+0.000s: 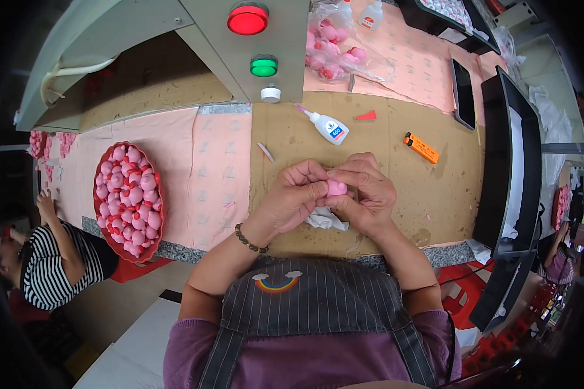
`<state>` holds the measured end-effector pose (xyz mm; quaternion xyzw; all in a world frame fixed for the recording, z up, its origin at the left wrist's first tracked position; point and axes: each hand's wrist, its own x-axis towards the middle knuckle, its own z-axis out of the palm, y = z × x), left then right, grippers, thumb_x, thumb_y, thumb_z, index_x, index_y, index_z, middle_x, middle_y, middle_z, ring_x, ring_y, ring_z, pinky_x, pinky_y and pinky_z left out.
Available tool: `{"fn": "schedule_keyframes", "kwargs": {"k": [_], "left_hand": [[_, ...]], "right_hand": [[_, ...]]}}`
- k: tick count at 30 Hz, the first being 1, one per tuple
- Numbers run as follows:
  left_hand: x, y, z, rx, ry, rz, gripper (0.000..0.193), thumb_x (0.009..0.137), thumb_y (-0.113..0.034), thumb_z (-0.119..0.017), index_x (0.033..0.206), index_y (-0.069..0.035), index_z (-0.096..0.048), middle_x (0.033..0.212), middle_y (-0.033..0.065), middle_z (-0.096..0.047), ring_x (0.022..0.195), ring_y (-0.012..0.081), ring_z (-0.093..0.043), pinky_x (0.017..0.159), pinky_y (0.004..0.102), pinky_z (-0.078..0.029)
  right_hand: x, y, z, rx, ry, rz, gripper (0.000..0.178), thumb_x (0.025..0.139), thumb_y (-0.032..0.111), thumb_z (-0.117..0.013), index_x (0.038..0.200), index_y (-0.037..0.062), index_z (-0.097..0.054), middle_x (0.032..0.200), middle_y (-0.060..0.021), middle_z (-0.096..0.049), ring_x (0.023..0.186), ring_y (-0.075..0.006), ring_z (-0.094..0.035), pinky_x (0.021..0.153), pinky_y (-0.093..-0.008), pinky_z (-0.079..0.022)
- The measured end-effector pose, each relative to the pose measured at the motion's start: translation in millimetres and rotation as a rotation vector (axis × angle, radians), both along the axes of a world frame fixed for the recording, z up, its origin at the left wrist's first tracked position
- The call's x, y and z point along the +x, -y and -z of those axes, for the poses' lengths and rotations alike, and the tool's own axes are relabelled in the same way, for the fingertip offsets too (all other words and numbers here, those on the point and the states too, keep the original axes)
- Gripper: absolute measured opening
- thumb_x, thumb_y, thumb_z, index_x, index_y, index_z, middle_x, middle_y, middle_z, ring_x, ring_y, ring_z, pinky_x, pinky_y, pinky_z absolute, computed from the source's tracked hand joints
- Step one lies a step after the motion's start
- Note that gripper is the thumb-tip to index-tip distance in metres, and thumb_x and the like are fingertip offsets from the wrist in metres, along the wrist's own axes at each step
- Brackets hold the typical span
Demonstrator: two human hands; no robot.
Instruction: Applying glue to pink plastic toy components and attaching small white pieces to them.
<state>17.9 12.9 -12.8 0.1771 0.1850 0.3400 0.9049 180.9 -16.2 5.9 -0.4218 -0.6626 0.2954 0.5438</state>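
Above the cardboard, my left hand and my right hand meet with their fingertips closed on a small round pink toy piece. Fingers cover much of it, so its full shape is hidden. Beneath the hands lies a crumpled white cloth. Farther off, a white glue bottle with a thin purplish tip rests on its side. A small red wedge-shaped piece is beside it. To the left lies a thin pale stick-like piece. On the right sits an orange lighter-like object.
A red scalloped basket of pink and red pieces stands left. Bagged pink pieces lie at the back. A grey machine housing with red and green lights rises ahead. A black tray and phone are right. Another person sits left.
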Motion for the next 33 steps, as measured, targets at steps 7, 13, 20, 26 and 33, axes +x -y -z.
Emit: {"fn": "schedule_keyframes", "kwargs": {"k": [7, 13, 20, 26, 33], "left_hand": [[-5, -3, 10, 0.211, 0.004, 0.038, 0.013, 0.087, 0.001, -0.054, 0.099, -0.003, -0.05, 0.106, 0.0169, -0.06, 0.099, 0.0286, -0.061, 0.084, 0.0356, -0.053], [-2, -1, -9, 0.077, -0.07, -0.036, 0.038, 0.084, 0.0, -0.059, 0.12, 0.002, -0.046, 0.109, 0.0164, -0.06, 0.099, 0.0264, -0.061, 0.087, 0.0351, -0.052], [-4, 2, -10, 0.467, -0.44, 0.03, 0.03, 0.082, 0.003, -0.059, 0.112, 0.003, -0.053, 0.099, 0.0076, -0.062, 0.09, 0.014, -0.061, 0.079, 0.0259, -0.051], [2, 7, -7, 0.61, -0.605, -0.076, 0.026, 0.082, 0.007, -0.054, 0.107, 0.002, -0.053, 0.086, 0.0045, -0.061, 0.08, 0.0092, -0.059, 0.07, 0.0231, -0.049], [2, 9, -5, 0.759, -0.772, -0.075, 0.024, 0.083, 0.005, -0.052, 0.107, 0.0, -0.053, 0.086, 0.0054, -0.061, 0.079, 0.0107, -0.06, 0.071, 0.0243, -0.049]], "right_hand": [[4, -8, -10, -0.026, 0.181, -0.118, 0.041, 0.062, 0.014, -0.079, 0.097, 0.0002, -0.063, 0.091, -0.0085, -0.059, 0.086, -0.0225, -0.052, 0.074, -0.0331, -0.043], [-6, -3, -1, 0.029, 0.141, 0.096, 0.051, 0.058, 0.004, -0.078, 0.104, 0.0015, -0.056, 0.097, -0.0114, -0.056, 0.086, -0.0266, -0.053, 0.076, -0.0344, -0.044], [-11, -2, -2, -0.142, 0.056, 0.039, 0.049, 0.059, -0.002, -0.074, 0.104, -0.0005, -0.055, 0.106, -0.0136, -0.053, 0.089, -0.0282, -0.056, 0.074, -0.0333, -0.048], [-8, -4, 7, -0.102, 0.173, -0.055, 0.051, 0.059, -0.006, -0.072, 0.108, -0.0017, -0.057, 0.105, -0.0148, -0.056, 0.091, -0.0289, -0.058, 0.076, -0.0329, -0.05], [-9, -4, 7, -0.027, 0.191, -0.021, 0.048, 0.059, -0.007, -0.071, 0.105, -0.0011, -0.06, 0.102, -0.0153, -0.057, 0.09, -0.0284, -0.059, 0.075, -0.0326, -0.05]]}}
